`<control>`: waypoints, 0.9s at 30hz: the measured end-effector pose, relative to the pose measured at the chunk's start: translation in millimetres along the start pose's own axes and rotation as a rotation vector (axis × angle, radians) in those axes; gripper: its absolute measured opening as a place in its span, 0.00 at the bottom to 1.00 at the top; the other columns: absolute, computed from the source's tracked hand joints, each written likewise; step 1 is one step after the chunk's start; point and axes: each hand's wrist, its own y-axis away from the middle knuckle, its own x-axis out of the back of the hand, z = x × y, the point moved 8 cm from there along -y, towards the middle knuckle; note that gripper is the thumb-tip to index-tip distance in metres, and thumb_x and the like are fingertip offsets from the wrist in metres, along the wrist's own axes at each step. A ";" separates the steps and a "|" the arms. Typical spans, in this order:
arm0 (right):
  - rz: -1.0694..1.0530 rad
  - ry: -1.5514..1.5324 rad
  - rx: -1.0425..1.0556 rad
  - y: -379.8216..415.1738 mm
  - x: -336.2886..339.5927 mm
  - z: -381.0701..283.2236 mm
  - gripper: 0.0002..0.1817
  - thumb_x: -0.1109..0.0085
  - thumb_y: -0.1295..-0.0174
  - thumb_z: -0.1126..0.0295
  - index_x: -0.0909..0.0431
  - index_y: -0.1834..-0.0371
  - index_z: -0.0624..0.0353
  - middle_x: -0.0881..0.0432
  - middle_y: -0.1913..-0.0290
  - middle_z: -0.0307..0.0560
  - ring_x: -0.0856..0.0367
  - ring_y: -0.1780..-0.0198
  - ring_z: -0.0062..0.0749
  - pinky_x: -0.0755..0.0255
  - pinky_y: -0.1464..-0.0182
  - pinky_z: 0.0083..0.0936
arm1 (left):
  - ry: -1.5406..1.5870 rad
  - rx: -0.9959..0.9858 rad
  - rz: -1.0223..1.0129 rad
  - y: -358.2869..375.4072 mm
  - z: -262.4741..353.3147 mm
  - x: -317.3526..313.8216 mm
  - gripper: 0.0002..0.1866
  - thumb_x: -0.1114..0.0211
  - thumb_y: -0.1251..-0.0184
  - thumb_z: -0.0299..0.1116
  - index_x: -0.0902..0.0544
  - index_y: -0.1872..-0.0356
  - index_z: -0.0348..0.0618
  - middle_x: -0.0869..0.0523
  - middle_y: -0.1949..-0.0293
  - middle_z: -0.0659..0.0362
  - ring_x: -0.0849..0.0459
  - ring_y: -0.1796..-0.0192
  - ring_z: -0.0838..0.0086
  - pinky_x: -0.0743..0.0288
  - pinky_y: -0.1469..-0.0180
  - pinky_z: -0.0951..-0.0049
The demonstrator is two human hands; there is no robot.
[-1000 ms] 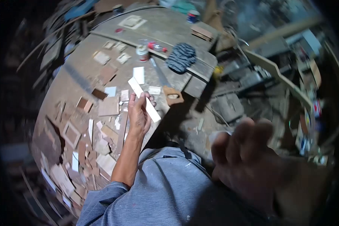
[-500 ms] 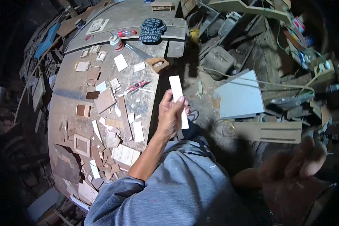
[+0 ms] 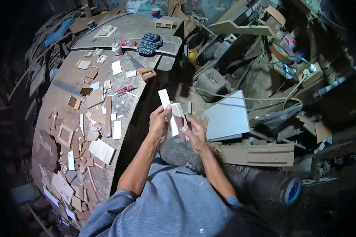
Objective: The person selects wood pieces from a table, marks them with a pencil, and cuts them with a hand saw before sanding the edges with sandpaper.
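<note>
My left hand is closed around a narrow white wooden strip, which stands up at a slant past the thumb. Close beside it, my right hand grips a reddish-brown sheet that looks like folded sandpaper, with a pale upper part. The sheet lies against or right next to the strip; whether they touch is hard to tell. Both hands are in front of my body, right of the workbench edge.
The workbench on the left carries wood scraps, a small wooden frame, a red utility knife, a handsaw, a glue jar and a patterned cap. A white panel and a jerrycan lie on the right.
My right hand has come from the lower right, near the camera, to the strip, bringing the brown sheet along. The view has shifted, and my left hand still holds the strip.
</note>
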 end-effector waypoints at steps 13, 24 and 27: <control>0.018 -0.401 -0.130 11.3 -18.6 -5.4 0.30 0.34 0.35 0.68 0.26 0.30 0.67 0.15 0.55 0.38 0.23 0.70 0.16 0.28 0.68 0.16 | -0.493 -0.595 0.136 95.3 72.7 -4.5 0.15 0.38 0.20 0.39 0.16 0.50 0.34 0.14 0.60 0.58 0.17 0.56 0.76 0.25 0.53 0.75; -0.174 -0.280 -0.185 -34.3 -206.8 48.1 0.30 0.34 0.37 0.70 0.25 0.31 0.68 0.17 0.60 0.35 0.30 0.72 0.11 0.41 0.73 0.13 | 0.738 -0.028 -1.465 272.0 202.9 -89.1 0.14 0.38 0.27 0.33 0.17 0.50 0.31 0.13 0.58 0.50 0.13 0.59 0.69 0.18 0.53 0.69; -0.198 -0.258 -0.214 -35.9 -237.5 56.8 0.30 0.34 0.37 0.69 0.25 0.31 0.69 0.17 0.55 0.38 0.30 0.71 0.12 0.42 0.72 0.14 | 0.773 -0.013 -1.448 257.7 221.0 -56.5 0.13 0.37 0.29 0.32 0.17 0.52 0.30 0.13 0.61 0.51 0.13 0.62 0.69 0.18 0.56 0.69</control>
